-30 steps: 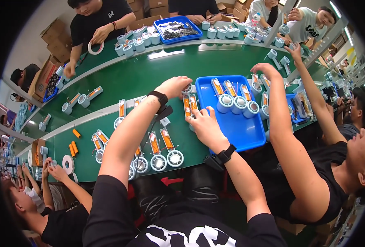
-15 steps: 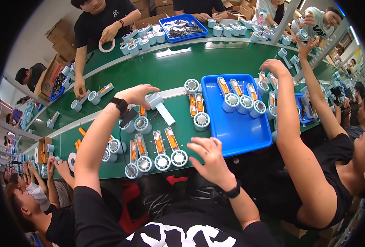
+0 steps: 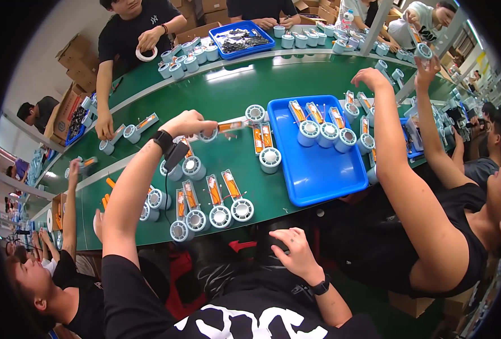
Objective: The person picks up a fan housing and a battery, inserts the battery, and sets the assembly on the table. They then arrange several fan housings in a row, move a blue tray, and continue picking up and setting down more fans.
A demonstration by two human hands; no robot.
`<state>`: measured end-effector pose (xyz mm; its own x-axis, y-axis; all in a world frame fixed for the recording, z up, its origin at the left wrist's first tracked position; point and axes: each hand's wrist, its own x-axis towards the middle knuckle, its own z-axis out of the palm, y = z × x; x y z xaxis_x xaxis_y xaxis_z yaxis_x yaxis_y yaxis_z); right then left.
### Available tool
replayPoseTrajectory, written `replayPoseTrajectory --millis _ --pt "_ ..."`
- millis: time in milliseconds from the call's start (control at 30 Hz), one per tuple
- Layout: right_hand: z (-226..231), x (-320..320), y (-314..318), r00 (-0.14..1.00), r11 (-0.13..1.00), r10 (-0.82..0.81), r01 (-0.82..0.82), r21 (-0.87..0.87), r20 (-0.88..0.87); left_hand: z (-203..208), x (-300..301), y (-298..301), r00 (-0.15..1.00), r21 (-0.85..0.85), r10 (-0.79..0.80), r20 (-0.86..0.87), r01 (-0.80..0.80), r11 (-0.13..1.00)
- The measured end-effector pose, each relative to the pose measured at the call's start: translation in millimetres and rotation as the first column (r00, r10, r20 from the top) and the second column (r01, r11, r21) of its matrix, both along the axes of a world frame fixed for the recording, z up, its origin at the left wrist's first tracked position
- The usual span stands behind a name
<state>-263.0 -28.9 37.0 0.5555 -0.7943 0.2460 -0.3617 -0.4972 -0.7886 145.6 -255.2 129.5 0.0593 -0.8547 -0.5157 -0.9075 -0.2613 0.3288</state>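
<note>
My left hand [image 3: 189, 124] is closed on a light-blue handheld fan body [image 3: 208, 135] above the far side of the green bench. Its open handle points right and shows an orange battery. The hand covers part of the round head. My right hand [image 3: 295, 251] hangs over my lap, off the bench edge, with nothing in it and its fingers loosely apart. Several like fan bodies [image 3: 219, 216] stand in a row below my left hand, their handles pointing away from me. Another pair [image 3: 270, 158] stands beside the blue tray [image 3: 326, 181], which holds 3 more.
A green conveyor belt [image 3: 205, 93] runs beyond the bench's metal rail. A co-worker across it touches fan bodies [image 3: 130, 133]. At right, another person's arm [image 3: 394, 164] reaches over the bench beside the tray; at left, a co-worker's raised arm [image 3: 71, 203] reaches toward the belt.
The fan body in my left hand has turned over, so its battery side now shows. My right hand has drawn back from the bench toward my lap. The left co-worker's arm has risen.
</note>
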Motion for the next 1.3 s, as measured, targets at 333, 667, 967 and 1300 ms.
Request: replayPoseTrajectory --millis 333,667,967,1300 --pt "2.7 4.2 -14.5 0.990 0.996 0.068 -0.062 -0.060 0.120 -43.9 -81.6 54.0 0.673 0.211 0.411 -0.615 -0.362 0.908" --pt "2.2 -1.4 -0.5 0.980 0.996 0.087 -0.090 0.010 0.179 -81.4 -102.3 48.2 0.787 0.233 0.332 -0.520 -0.244 0.941" --pt "3.5 -7.8 5.5 0.986 0.999 0.051 -0.048 -0.024 0.161 -27.4 -40.7 48.3 0.979 -0.249 -0.014 -0.202 -0.037 0.968" --pt "-11.0 -8.4 0.0 0.988 0.998 0.051 -0.057 0.039 0.143 -19.6 9.2 113.2 0.659 -0.277 -0.552 0.511 0.734 0.620"
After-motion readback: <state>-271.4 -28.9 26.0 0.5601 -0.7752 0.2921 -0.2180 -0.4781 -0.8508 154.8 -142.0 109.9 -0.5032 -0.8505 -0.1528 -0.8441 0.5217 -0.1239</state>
